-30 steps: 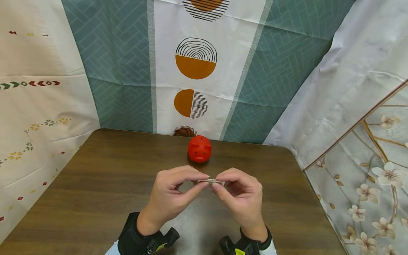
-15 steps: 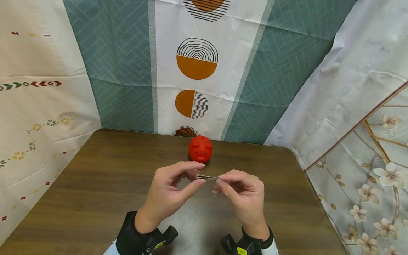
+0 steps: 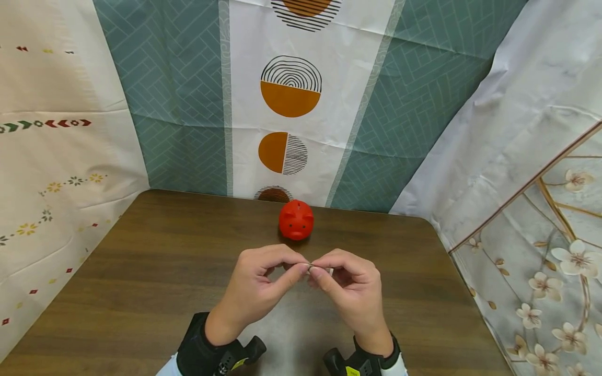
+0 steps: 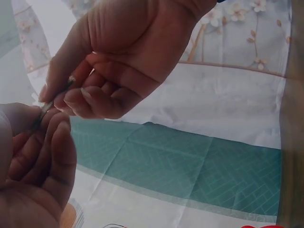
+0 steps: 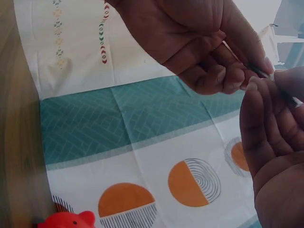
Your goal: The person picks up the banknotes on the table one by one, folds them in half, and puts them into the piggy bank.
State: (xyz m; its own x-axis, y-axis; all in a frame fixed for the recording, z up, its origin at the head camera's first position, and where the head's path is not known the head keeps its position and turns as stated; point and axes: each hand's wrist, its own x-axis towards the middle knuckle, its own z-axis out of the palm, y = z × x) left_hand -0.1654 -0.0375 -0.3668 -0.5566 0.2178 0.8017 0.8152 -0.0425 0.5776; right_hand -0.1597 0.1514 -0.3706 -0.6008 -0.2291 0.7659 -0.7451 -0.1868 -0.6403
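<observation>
In the head view, a small, thin folded piece of paper (image 3: 331,271) is held between my hands over the table, and the fingers hide most of it. My left hand (image 3: 254,290) pinches it from the left between thumb and index finger. From the right, my right hand (image 3: 350,292) pinches it the same way, and the fingertips of both hands nearly meet. The left wrist view shows a narrow edge of the folded paper (image 4: 46,108) between the fingertips. Just beyond the hands, a red piggy bank (image 3: 296,222) stands upright, apart from them.
The brown wooden table (image 3: 188,240) ends at a back edge close behind the piggy bank. A green and white patterned cloth (image 3: 188,104) hangs behind it. Floral fabric (image 3: 541,292) lines the right side, and a cream cloth (image 3: 61,156) the left.
Half a second ago my left thumb and index finger were apart, with more of the folded paper showing. They have since closed on it, and both hands have drawn together.
</observation>
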